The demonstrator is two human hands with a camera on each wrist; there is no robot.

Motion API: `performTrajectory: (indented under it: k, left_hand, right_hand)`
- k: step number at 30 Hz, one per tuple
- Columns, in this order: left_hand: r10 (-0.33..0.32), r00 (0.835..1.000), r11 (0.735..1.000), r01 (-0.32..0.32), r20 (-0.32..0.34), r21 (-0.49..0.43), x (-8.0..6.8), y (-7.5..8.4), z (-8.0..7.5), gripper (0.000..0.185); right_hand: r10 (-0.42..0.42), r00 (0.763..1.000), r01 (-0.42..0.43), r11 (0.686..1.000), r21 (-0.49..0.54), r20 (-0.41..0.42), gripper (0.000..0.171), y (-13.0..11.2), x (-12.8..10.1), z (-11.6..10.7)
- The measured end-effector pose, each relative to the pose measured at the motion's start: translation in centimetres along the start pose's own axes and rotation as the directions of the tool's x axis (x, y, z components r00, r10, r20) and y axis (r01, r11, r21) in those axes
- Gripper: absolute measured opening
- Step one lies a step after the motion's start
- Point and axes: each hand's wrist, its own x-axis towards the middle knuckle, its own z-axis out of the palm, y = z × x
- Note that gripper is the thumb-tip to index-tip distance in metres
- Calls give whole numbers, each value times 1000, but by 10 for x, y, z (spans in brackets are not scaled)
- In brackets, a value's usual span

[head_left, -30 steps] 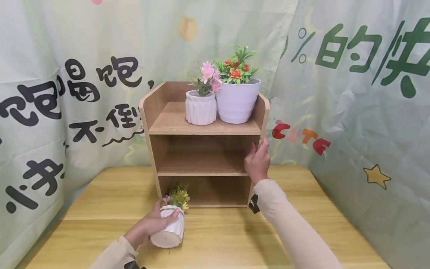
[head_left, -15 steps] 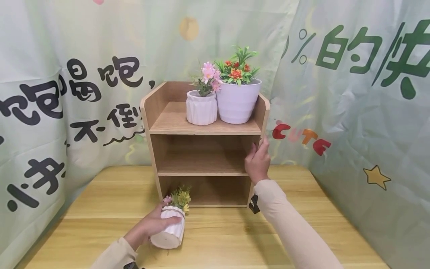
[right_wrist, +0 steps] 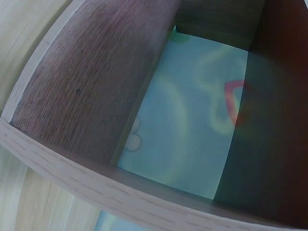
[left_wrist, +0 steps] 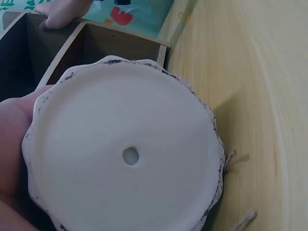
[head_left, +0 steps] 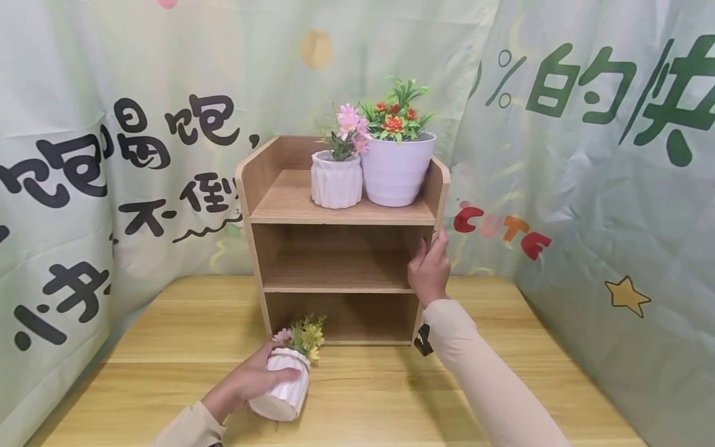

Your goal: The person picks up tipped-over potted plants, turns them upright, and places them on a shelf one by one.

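My left hand (head_left: pixel 252 376) grips a small white ribbed pot (head_left: pixel 282 390) of yellow and pink flowers, tilted over the table in front of the shelf's lower left corner. In the left wrist view the pot's round base (left_wrist: pixel 125 154) with its drain hole fills the frame, my palm (left_wrist: pixel 12 144) at its left. My right hand (head_left: pixel 429 266) holds the right side panel of the wooden shelf (head_left: pixel 290 200) at middle height, thumb on the front edge and fingers outside. The right wrist view shows only the shelf's inside (right_wrist: pixel 86 96).
On the top shelf stand a white ribbed pot (head_left: pixel 335 182) with pink flowers and a larger white pot (head_left: pixel 398 172) with red flowers. The two lower shelves hold nothing. Printed cloth (head_left: pixel 586 186) hangs behind and at both sides. The wooden table (head_left: pixel 503 354) stretches forward.
My left hand has shifted the small pot slightly to the right, its flowers now nearer the shelf's bottom opening. The right hand has stayed on the side panel.
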Motion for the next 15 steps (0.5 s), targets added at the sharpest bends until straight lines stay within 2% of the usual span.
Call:
performTrajectory:
  k: [9,15]
  left_hand:
    - [30,998,999,-31,63,14,-3,-7,-3,85]
    - [58,993,997,-62,98,40,-5,-7,-4,88]
  right_hand:
    - [12,1000,-12,1000,3,6,40,0,0,0]
    - [22,1000,-22,1000,7,7,40,1,-1,1]
